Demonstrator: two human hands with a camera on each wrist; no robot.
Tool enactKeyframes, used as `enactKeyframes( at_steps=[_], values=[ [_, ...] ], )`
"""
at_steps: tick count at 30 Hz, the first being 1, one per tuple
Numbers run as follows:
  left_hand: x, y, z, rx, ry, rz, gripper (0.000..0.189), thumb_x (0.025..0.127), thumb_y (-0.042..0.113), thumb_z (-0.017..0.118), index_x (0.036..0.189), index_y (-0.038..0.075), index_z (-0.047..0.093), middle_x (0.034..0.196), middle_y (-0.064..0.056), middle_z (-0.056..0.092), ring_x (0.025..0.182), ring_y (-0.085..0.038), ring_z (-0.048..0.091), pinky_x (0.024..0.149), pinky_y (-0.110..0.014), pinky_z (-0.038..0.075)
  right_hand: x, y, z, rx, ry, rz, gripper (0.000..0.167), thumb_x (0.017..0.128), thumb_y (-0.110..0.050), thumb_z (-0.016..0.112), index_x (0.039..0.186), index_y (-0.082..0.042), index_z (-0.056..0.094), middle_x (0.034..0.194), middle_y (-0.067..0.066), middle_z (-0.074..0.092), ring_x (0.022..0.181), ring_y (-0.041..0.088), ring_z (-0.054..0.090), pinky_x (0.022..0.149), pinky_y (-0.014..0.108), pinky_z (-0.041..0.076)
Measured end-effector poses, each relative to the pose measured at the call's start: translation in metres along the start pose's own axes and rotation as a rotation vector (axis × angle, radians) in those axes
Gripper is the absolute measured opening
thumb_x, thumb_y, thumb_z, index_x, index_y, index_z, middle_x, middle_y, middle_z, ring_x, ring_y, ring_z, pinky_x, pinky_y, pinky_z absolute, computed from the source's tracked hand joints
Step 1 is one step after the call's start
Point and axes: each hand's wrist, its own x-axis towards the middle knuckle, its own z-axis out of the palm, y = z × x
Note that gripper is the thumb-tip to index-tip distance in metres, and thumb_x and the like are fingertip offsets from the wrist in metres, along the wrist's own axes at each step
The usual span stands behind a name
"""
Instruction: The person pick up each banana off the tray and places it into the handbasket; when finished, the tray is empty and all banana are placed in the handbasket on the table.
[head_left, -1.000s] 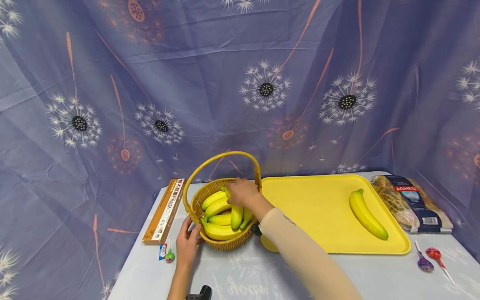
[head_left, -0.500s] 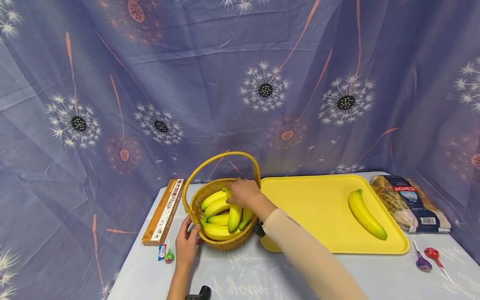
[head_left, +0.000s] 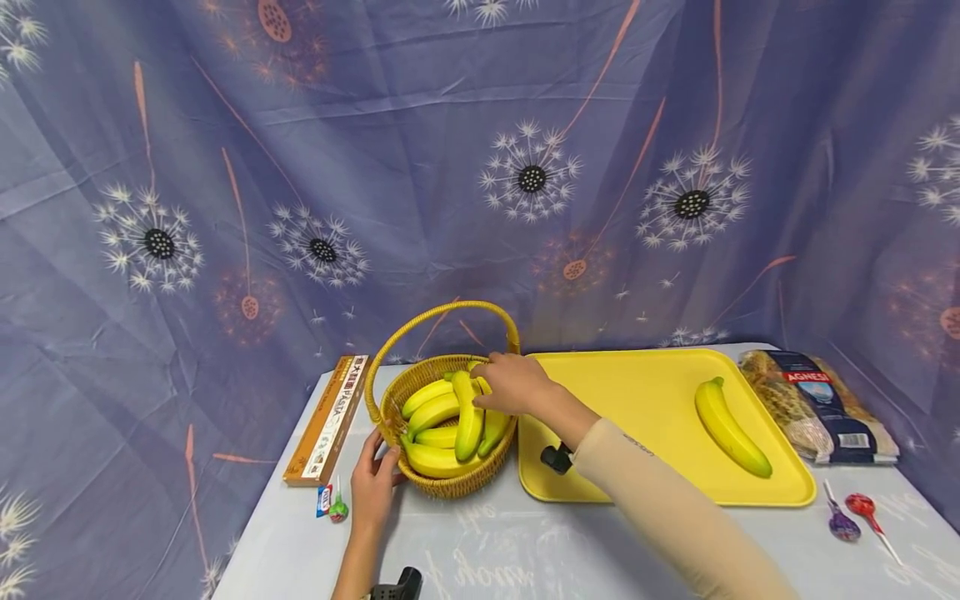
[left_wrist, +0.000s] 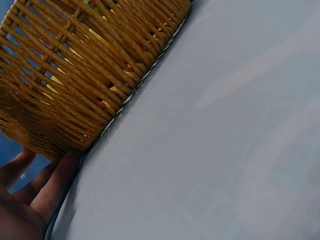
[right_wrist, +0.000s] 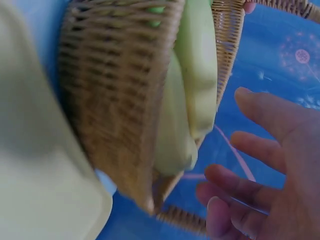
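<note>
A woven basket [head_left: 459, 482] with a tall arched handle stands left of the yellow tray, holding several bananas. On top of the pile lies one banana [head_left: 468, 417], its stem toward the back. My right hand [head_left: 517, 385] hovers over the basket's right rim; in the right wrist view its fingers are spread apart and hold nothing, clear of the bananas [right_wrist: 200, 75]. Against the basket's lower left side, my left hand [head_left: 373, 483] touches the wicker with its fingers, which look fairly straight in the left wrist view.
A single banana [head_left: 731, 429] lies at the right of the yellow tray [head_left: 622, 417]. Beyond it sits a pasta bag [head_left: 817, 408]. Two lollipops [head_left: 845, 527] are at the front right. To the left are a pasta box [head_left: 327, 425], a green lollipop [head_left: 338, 507] and a small blue packet [head_left: 324, 501].
My right hand has let go of the top banana and moved right, up toward the basket's rim. That banana now lies uncovered on the pile. My left hand has stayed at the basket.
</note>
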Motion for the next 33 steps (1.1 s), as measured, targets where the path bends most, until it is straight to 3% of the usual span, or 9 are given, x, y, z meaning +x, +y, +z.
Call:
enactKeyframes(
  at_steps=[5,10,12,16,21,25,28,33],
  values=[
    [0.0,0.001,-0.001,0.008,0.006,-0.006,0.045,0.098,0.031,0.056,0.142,0.023,0.047,0.142,-0.005,0.046,0.095,-0.024,0.061,0.062,-0.036,0.059,-0.024,0.028,-0.007,0.08,0.05,0.009,0.046,0.09,-0.048,0.063,0.13,-0.027,0.061,0.129,0.008,0.056,0.103,0.026,0.059,0.071,0.044,0.054],
    [-0.001,0.002,-0.003,0.018,0.0,-0.006,0.046,0.098,0.033,0.055,0.142,0.024,0.047,0.142,-0.004,0.045,0.098,-0.024,0.061,0.063,-0.034,0.059,-0.054,0.059,-0.003,0.171,0.09,0.049,0.04,0.089,-0.048,0.064,0.125,-0.031,0.064,0.111,-0.001,0.061,0.094,0.017,0.06,0.061,0.034,0.051],
    [-0.002,0.002,-0.003,0.014,0.003,0.001,0.045,0.098,0.032,0.056,0.142,0.023,0.047,0.142,-0.005,0.045,0.097,-0.024,0.062,0.063,-0.034,0.059,-0.069,0.072,0.002,0.191,0.105,0.071,0.039,0.088,-0.048,0.065,0.123,-0.03,0.065,0.104,-0.005,0.06,0.088,0.014,0.06,0.056,0.031,0.048],
    [-0.003,0.001,-0.002,0.003,-0.001,0.014,0.046,0.098,0.03,0.056,0.143,0.022,0.047,0.143,-0.007,0.044,0.096,-0.023,0.063,0.062,-0.035,0.059,-0.102,0.104,0.01,0.204,0.144,0.124,0.036,0.087,-0.048,0.067,0.116,-0.027,0.067,0.1,-0.005,0.061,0.084,0.015,0.06,0.057,0.032,0.048],
    [-0.003,0.0,0.0,0.002,0.001,0.002,0.045,0.098,0.032,0.056,0.142,0.024,0.048,0.142,-0.004,0.045,0.094,-0.02,0.063,0.063,-0.035,0.059,-0.145,0.147,0.022,0.193,0.171,0.193,0.037,0.086,-0.047,0.068,0.112,-0.021,0.069,0.1,0.002,0.063,0.08,0.017,0.06,0.054,0.033,0.048],
    [-0.004,-0.001,-0.001,0.002,0.002,0.002,0.045,0.098,0.031,0.056,0.142,0.024,0.047,0.143,-0.004,0.044,0.094,-0.019,0.064,0.062,-0.034,0.059,-0.179,0.181,0.034,0.199,0.188,0.277,0.039,0.087,-0.041,0.068,0.116,-0.015,0.067,0.104,0.009,0.062,0.084,0.025,0.061,0.056,0.04,0.049],
    [-0.003,-0.001,-0.002,0.0,0.007,0.006,0.045,0.098,0.03,0.056,0.142,0.024,0.048,0.142,-0.003,0.045,0.093,-0.02,0.063,0.061,-0.035,0.059,-0.201,0.201,0.044,0.225,0.206,0.353,0.045,0.088,-0.038,0.067,0.122,-0.008,0.064,0.11,0.019,0.059,0.094,0.035,0.057,0.067,0.051,0.049],
    [-0.002,0.0,-0.002,0.015,0.007,0.001,0.045,0.098,0.033,0.056,0.142,0.027,0.047,0.143,-0.003,0.045,0.094,-0.022,0.062,0.062,-0.034,0.059,-0.23,0.227,0.056,0.246,0.182,0.516,0.062,0.086,-0.039,0.067,0.128,0.005,0.054,0.117,0.034,0.052,0.105,0.051,0.044,0.082,0.068,0.038]
  ],
)
